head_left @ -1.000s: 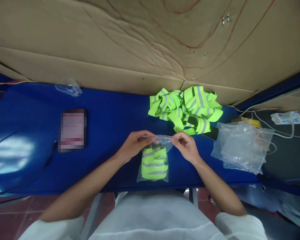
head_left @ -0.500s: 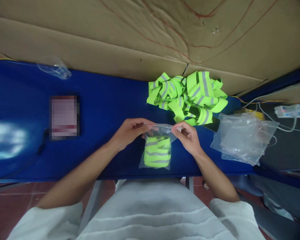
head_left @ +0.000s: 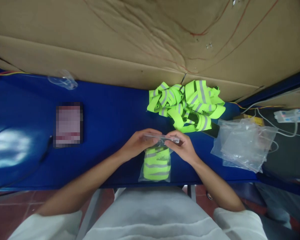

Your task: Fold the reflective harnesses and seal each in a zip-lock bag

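A clear zip bag (head_left: pixel 140 176) with a folded lime strap (head_left: pixel 157 166) inside it, banded in grey, is near the front edge of the blue desk (head_left: pixel 110 116), around the middle of that edge. The left hand (head_left: pixel 140 144) pinches the bag's top edge between thumb and fingers from one side, and the right hand (head_left: pixel 182 146) pinches it from the other, the two sets of fingertips close together. Beyond the hands, toward the desk's back edge, lies a loose heap of lime straps (head_left: pixel 201 96) with grey stripes. A dark flat object (head_left: pixel 213 131) shows partly from under the heap's right side. Right of it, a stack of clear bags (head_left: pixel 245 146) lies toward the desk's right end, with a white power strip (head_left: pixel 291 116) farther right. Left of the hands, well apart, is a dark-edged item (head_left: pixel 68 125) whose face is blurred out; a crumpled clear plastic piece (head_left: pixel 65 81) sits by the back edge, toward the back left corner.
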Motion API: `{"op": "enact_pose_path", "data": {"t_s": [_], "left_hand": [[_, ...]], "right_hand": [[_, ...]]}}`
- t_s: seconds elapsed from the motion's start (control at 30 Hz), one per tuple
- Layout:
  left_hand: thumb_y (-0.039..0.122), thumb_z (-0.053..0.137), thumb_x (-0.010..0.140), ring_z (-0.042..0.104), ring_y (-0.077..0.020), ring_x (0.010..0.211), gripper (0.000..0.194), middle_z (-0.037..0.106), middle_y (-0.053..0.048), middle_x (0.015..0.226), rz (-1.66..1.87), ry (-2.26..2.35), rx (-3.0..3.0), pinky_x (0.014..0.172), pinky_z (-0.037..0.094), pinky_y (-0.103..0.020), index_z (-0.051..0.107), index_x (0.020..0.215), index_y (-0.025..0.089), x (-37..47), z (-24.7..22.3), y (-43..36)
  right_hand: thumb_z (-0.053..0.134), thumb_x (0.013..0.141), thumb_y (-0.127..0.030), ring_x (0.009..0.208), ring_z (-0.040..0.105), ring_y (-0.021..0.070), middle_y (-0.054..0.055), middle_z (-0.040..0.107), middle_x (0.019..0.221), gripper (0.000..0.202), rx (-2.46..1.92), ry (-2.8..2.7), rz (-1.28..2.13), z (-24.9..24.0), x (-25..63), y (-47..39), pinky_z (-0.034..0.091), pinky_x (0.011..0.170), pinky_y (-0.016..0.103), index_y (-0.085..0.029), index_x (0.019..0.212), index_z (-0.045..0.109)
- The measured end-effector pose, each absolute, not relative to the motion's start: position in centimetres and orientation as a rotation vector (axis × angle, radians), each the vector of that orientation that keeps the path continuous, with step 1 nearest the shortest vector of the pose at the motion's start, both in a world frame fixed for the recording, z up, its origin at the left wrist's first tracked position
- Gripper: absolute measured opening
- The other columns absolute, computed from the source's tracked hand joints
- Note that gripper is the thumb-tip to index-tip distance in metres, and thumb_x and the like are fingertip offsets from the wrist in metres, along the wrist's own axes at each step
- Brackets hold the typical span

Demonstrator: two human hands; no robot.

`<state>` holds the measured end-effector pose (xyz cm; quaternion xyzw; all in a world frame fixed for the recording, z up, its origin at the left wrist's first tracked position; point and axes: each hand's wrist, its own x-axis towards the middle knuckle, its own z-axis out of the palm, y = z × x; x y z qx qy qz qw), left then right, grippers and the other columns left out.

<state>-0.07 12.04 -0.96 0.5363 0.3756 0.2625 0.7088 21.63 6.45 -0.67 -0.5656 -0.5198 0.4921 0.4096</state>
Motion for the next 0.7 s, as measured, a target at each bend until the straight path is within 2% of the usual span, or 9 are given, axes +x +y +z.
{"op": "enact_pose_path", "data": {"t_s": [0.13, 0.3, 0.4, 0.6, 0.7], "left_hand": [[0.047, 0.072, 0.089, 0.069, -0.0195, 0.090, 0.033, 0.077, -0.007, 0.099, 0.548, 0.813, 1.259, 0.079, 0.050, -0.026, 0.080, 0.101, 0.017, 0.21, -1.23, 11.84], [0.047, 0.069, 0.091, 0.066, -0.0172, 0.080, 0.032, 0.075, -0.006, 0.087, 0.630, 0.891, 1.401, 0.072, 0.048, -0.025, 0.078, 0.091, 0.016, 0.50, -1.70, 11.47], [0.048, 0.068, 0.091, 0.066, -0.0165, 0.079, 0.035, 0.075, -0.006, 0.086, 0.630, 0.891, 1.422, 0.071, 0.047, -0.024, 0.077, 0.090, 0.014, 0.46, -1.63, 11.65], [0.046, 0.076, 0.086, 0.070, -0.0179, 0.088, 0.035, 0.078, -0.007, 0.098, 0.518, 0.780, 1.303, 0.079, 0.051, -0.024, 0.079, 0.103, 0.015, 0.05, -1.10, 12.26], [0.044, 0.079, 0.083, 0.069, -0.0163, 0.081, 0.032, 0.078, -0.006, 0.090, 0.547, 0.824, 1.305, 0.073, 0.050, -0.023, 0.079, 0.095, 0.014, 0.22, -1.22, 12.11]], "right_hand": [[0.079, 0.082, -0.050, 0.066, 0.063, 0.0151, 0.002, 0.073, 0.077, 0.030, -1.377, -1.288, 1.306, -1.03, 21.12, 6.33, 0.049, 0.060, 0.026, -0.022, 0.090, 0.075], [0.078, 0.083, -0.047, 0.069, 0.067, 0.0163, 0.003, 0.075, 0.077, 0.028, -1.405, -1.254, 1.221, -1.58, 20.57, 6.46, 0.052, 0.064, 0.026, -0.020, 0.084, 0.076], [0.078, 0.082, -0.046, 0.067, 0.067, 0.0158, 0.002, 0.075, 0.076, 0.027, -1.421, -1.239, 1.204, -1.54, 20.56, 6.52, 0.052, 0.063, 0.025, -0.019, 0.083, 0.076], [0.080, 0.082, -0.043, 0.076, 0.072, 0.0169, 0.003, 0.077, 0.084, 0.025, -1.380, -1.323, 1.197, -0.97, 21.03, 6.54, 0.055, 0.069, 0.025, -0.020, 0.090, 0.077], [0.079, 0.085, -0.040, 0.079, 0.073, 0.0168, 0.003, 0.076, 0.086, 0.020, -1.355, -1.414, 1.100, -0.86, 20.98, 6.36, 0.056, 0.073, 0.025, -0.020, 0.090, 0.077]]}}
